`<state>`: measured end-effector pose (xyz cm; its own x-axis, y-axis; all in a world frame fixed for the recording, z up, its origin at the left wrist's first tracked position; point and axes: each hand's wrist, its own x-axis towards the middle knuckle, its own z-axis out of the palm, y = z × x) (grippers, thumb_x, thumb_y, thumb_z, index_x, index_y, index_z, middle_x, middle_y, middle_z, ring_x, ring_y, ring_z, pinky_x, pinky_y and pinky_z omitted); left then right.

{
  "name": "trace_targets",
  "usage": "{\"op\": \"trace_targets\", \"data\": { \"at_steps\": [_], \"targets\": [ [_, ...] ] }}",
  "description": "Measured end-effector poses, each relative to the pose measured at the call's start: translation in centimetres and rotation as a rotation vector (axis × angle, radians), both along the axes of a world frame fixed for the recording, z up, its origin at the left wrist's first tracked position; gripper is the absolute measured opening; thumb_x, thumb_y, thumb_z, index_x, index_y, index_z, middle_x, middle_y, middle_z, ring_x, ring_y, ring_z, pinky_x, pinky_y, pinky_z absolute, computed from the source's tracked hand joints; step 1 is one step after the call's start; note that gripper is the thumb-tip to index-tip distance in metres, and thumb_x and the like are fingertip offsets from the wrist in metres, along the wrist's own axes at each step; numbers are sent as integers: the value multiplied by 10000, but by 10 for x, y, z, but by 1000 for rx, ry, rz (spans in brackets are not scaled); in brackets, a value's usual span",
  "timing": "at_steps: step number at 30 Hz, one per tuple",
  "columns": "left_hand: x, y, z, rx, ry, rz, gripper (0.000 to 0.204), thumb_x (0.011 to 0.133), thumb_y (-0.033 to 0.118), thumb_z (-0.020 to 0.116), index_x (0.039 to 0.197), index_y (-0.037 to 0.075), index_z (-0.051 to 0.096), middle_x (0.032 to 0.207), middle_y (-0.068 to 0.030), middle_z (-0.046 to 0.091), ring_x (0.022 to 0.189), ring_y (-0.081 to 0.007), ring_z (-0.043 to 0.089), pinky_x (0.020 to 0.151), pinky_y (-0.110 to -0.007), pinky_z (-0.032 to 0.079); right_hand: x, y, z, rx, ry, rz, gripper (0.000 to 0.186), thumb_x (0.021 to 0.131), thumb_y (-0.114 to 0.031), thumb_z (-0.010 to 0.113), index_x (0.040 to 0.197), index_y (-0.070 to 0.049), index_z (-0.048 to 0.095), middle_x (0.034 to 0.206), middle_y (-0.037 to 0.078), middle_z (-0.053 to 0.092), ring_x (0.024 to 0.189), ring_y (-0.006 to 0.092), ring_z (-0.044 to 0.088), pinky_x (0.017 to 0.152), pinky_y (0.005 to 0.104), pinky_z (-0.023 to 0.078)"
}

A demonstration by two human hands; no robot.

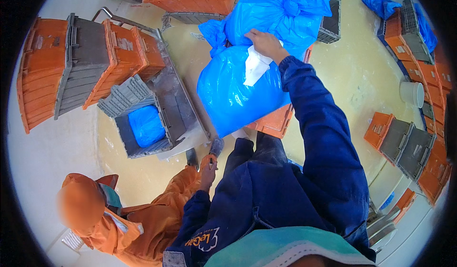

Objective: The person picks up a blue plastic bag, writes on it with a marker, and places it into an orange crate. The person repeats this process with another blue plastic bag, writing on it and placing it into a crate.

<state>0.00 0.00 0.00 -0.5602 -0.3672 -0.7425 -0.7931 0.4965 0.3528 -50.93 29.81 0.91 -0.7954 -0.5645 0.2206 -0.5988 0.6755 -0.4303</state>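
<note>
A full, shiny blue plastic bag (238, 91) stands in front of me on an orange crate (273, 121). Behind it sits a second blue bag (271, 14), its neck tied in a knot. Reaching across, my right hand (266, 43) rests over the place where the two bags meet. Its fingers are curled, and a crumpled white sheet, paper or cloth (257, 65), hangs from under them against the nearer bag. Low at my left side, my left hand (207, 173) is closed around something small that I cannot make out.
A person in orange clothing (157, 210) is close at my left. Beyond them, orange and grey crates (85, 62) stand stacked by a metal trolley (176, 86). An open grey crate (143, 150) holds a blue bag. More crates (404, 143) and a white bucket (412, 94) line the right.
</note>
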Motion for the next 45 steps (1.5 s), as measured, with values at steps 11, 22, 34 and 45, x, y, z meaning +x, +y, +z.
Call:
{"op": "trace_targets", "data": {
  "at_steps": [11, 22, 34, 45],
  "targets": [
    [-27, 104, 5, -30, 41, -51, 475, 894, 420, 509, 1087, -9, 565, 801, -115, 674, 820, -269, 641, 747, -374, 467, 112, -16, 31, -810, -533, -114, 153, 848, -178, 572, 941, -57, 583, 938, 150, 610, 888, 341, 583, 738, 444, 456],
    [-9, 133, 38, -7, -48, 176, 411, 899, 387, 519, 1006, 1, 613, 797, -123, 661, 760, -224, 643, 705, -334, 481, 187, 4, -43, -132, 249, 923, 380, 815, -248, 522, 1192, -204, 537, 1296, 36, 482, 1274, 275, 372, 1078, 531, 223],
    [-22, 155, 56, -20, 72, 236, 380, 910, 360, 511, 1035, 18, 619, 786, -122, 654, 761, -206, 641, 694, -326, 485, 121, -102, -44, 66, 172, 496, 377, 865, -212, 464, 1213, -91, 544, 1314, 75, 486, 1292, 292, 358, 1084, 505, 202],
    [-40, 139, 43, -4, 85, 83, 385, 912, 387, 490, 947, 28, 623, 775, -121, 646, 762, -238, 626, 709, -355, 468, 171, 192, -47, 233, 30, 394, 521, 819, -178, 545, 1321, -122, 419, 1418, 99, 359, 1326, 275, 310, 1078, 489, 231]
  ]
}}
